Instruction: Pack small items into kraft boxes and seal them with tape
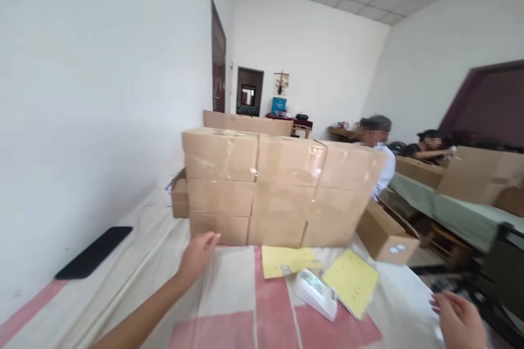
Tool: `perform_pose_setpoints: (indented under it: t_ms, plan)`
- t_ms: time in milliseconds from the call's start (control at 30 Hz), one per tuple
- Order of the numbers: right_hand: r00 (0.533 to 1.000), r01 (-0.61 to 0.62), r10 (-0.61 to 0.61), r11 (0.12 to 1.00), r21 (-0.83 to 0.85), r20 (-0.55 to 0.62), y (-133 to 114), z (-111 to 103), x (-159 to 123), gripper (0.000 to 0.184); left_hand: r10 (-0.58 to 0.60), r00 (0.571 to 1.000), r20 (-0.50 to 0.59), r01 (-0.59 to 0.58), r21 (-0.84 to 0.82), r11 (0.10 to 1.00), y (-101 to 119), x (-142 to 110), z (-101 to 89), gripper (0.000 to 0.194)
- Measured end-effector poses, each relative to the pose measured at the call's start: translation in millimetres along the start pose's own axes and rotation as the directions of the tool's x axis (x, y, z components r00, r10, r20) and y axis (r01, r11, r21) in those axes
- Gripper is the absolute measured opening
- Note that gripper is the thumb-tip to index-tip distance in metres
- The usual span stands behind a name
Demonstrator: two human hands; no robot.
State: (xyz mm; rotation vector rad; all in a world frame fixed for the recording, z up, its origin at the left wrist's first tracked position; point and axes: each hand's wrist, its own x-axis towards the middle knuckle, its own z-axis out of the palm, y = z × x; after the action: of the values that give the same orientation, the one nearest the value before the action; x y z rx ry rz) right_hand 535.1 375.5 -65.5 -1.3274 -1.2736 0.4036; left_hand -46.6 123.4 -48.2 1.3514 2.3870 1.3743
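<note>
My left hand is just in front of the lower left of a stack of cardboard boxes. Its fingers are bent together, and whatever they might hold is hidden. Over the right edge of the table hovers my right hand, fingers curled in and blurred; I cannot make out anything in them. Between the hands lies a white device with a small greenish screen. One yellow sheet with dark marks is to its right, and another yellow sheet lies flat before the boxes.
A black phone-like slab lies by the left wall. Open cardboard boxes flank the stack, one at the left and one at the right. Two people sit beyond, near a green-covered table. A dark chair stands at right.
</note>
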Motion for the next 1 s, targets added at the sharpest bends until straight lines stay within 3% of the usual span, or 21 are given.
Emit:
perform_pose_setpoints:
  t_ms: [33, 100, 167, 200, 267, 300, 367, 400, 433, 467, 567, 633, 733, 867, 933, 1000]
  plan:
    - [0.999, -0.027, 0.027, 0.999, 0.02, 0.018, -17.2, 14.3, -5.5, 0.03, -0.017, 0.995, -0.098, 0.016, -0.004, 1.0, -29.1, 11.9, -31.8, 0.031]
    - [0.997, 0.027, -0.031, 0.997, 0.071, 0.065, -61.7, 60.5, -26.8, 0.029, -0.049, 0.955, -0.294, 0.047, -0.016, 0.999, -75.3, 39.7, -84.1, 0.034]
    - [0.955, 0.203, -0.229, 0.968, 0.147, 0.187, -118.8, 125.9, -67.7, 0.028, -0.113, 0.878, -0.465, 0.099, -0.053, 0.994, -107.9, 71.7, -119.1, 0.056]
    - [0.9, 0.276, -0.329, 0.938, 0.211, 0.285, -150.6, 162.7, -96.3, 0.028, -0.152, 0.839, -0.523, 0.126, -0.086, 0.988, -120.9, 88.6, -129.7, 0.066]
    - [0.705, 0.413, -0.54, 0.84, 0.353, 0.46, -214.7, 236.9, -167.3, 0.03, -0.226, 0.793, -0.566, 0.158, -0.169, 0.973, -143.1, 122.5, -137.8, 0.079]
    - [0.584, 0.468, -0.632, 0.775, 0.424, 0.509, -244.5, 271.7, -207.0, 0.028, -0.259, 0.785, -0.562, 0.165, -0.213, 0.963, -153.1, 138.7, -136.1, 0.079]
    - [0.268, 0.557, -0.793, 0.591, 0.584, 0.547, -295.4, 333.9, -284.5, 0.029, -0.319, 0.787, -0.528, 0.181, -0.296, 0.938, -171.2, 167.6, -123.8, 0.067]
    - [0.184, 0.549, -0.831, 0.53, 0.647, 0.525, -315.6, 361.1, -318.3, 0.032, -0.337, 0.794, -0.505, 0.184, -0.329, 0.926, -179.2, 179.5, -114.4, 0.061]
    - [0.172, 0.521, -0.854, 0.502, 0.69, 0.491, -332.1, 386.2, -346.7, 0.037, -0.356, 0.802, -0.48, 0.191, -0.358, 0.914, -186.3, 189.3, -103.6, 0.057]
    - [0.195, 0.498, -0.862, 0.498, 0.71, 0.468, -345.1, 409.4, -369.0, 0.043, -0.364, 0.815, -0.451, 0.193, -0.381, 0.904, -192.6, 196.9, -92.1, 0.055]
    - [0.418, 0.384, -0.733, 0.678, 0.627, 0.537, -362.2, 467.0, -402.7, 0.058, -0.372, 0.835, -0.405, 0.19, -0.421, 0.887, -207.7, 206.4, -60.8, 0.056]
    - [0.521, 0.291, -0.592, 0.8, 0.524, 0.615, -358.8, 492.1, -408.5, 0.066, -0.375, 0.838, -0.397, 0.189, -0.433, 0.881, -216.8, 205.2, -48.5, 0.061]
    - [0.567, 0.277, -0.505, 0.861, 0.427, 0.651, -348.5, 508.1, -412.6, 0.071, -0.379, 0.839, -0.39, 0.195, -0.434, 0.879, -231.6, 201.7, -46.6, 0.068]
    - [0.568, 0.5, -0.56, 0.817, 0.288, 0.602, -358.4, 513.9, -419.3, 0.078, -0.306, 0.883, -0.356, 0.146, -0.412, 0.9, -250.0, 202.3, -59.3, 0.054]
    - [0.635, 0.501, -0.491, 0.849, 0.166, 0.596, -374.4, 520.7, -420.2, 0.084, -0.261, 0.906, -0.333, 0.115, -0.4, 0.909, -255.4, 204.1, -64.5, 0.047]
    - [0.712, 0.425, -0.364, 0.904, 0.044, 0.601, -391.5, 530.3, -418.2, 0.084, -0.245, 0.912, -0.328, 0.11, -0.38, 0.918, -257.7, 205.6, -67.0, 0.046]
